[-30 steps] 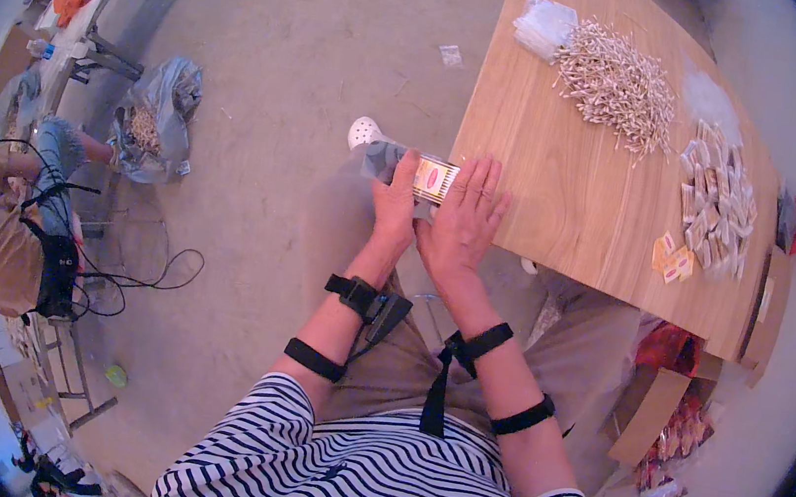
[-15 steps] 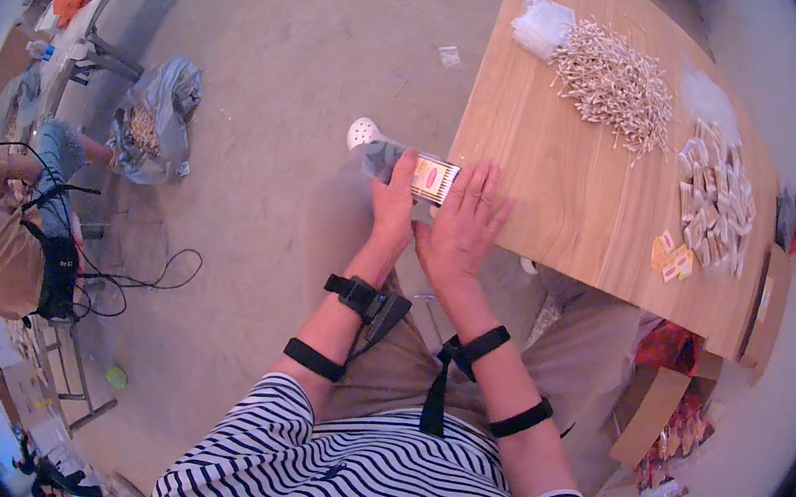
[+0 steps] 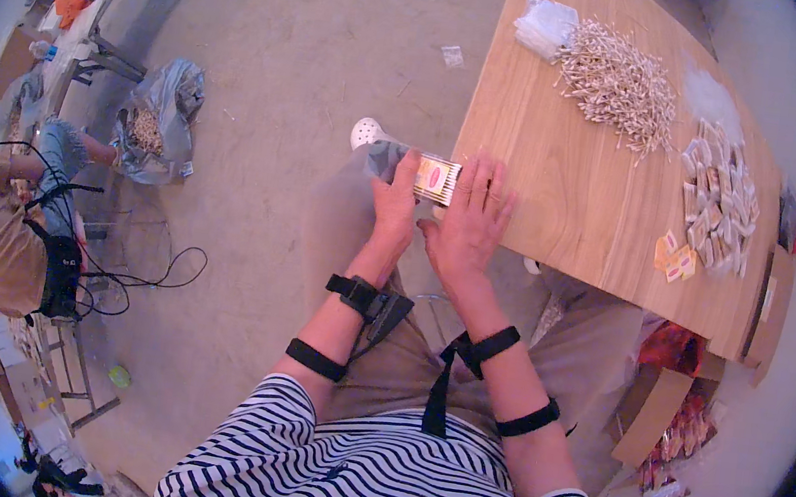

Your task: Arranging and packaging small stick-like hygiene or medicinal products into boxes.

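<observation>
My left hand (image 3: 393, 206) is closed on a small clear packet of cotton swabs (image 3: 437, 180) with a yellow and red label card inside. It keeps the packet at the table's left edge. Flat and with fingers stretched out, my right hand (image 3: 466, 225) lies on the corner of the wooden table (image 3: 575, 186), its side against the packet's right end. A heap of loose cotton swabs (image 3: 618, 89) is spread on the far part of the tabletop. To its right are several filled packets (image 3: 720, 199), with a few yellow label cards (image 3: 677, 259) nearer me.
Clear plastic bags (image 3: 546, 30) are stacked left of the heap; more bags (image 3: 711, 98) lie beyond the filled packets. Cardboard boxes (image 3: 651, 414) stand below the table at right. On the left, a seated person (image 3: 8, 230) is beside a grey plastic sack (image 3: 166, 116).
The fingers of my right hand have spread slightly on the table corner. The packet stays in my left hand, in nearly the same place.
</observation>
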{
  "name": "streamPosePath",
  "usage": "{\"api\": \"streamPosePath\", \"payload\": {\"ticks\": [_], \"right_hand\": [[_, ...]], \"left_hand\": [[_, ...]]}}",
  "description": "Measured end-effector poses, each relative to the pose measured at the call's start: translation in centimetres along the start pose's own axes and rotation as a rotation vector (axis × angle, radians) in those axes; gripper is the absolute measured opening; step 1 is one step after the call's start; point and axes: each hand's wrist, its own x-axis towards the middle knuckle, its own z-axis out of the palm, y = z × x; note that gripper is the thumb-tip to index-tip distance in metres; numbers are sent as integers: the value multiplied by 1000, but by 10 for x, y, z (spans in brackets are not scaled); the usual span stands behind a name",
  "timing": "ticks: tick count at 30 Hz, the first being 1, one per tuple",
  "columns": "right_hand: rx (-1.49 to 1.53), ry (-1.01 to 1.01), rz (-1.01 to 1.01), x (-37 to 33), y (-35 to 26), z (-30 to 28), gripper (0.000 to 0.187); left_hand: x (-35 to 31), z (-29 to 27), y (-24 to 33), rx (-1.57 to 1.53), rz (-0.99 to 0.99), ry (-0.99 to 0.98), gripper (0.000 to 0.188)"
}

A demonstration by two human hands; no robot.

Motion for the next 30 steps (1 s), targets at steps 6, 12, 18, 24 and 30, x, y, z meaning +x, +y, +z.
{"api": "streamPosePath", "payload": {"ticks": [6, 12, 18, 24, 30], "right_hand": [[-64, 26, -12, -12, 1, -1, 118], [-104, -18, 20, -12, -3, -1, 118], [-136, -59, 19, -9, -7, -5, 118], [-126, -11, -32, -10, 0, 2, 114], [-194, -16, -27, -8, 1, 2, 94]], "left_hand": [[5, -4, -8, -70, 16, -20, 31], [7, -6, -12, -31, -19, -11, 33], [8, -7, -12, -40, -8, -59, 29], [3, -4, -7, -39, -16, -48, 25], [-4, 4, 0, -53, 11, -31, 29]]}}
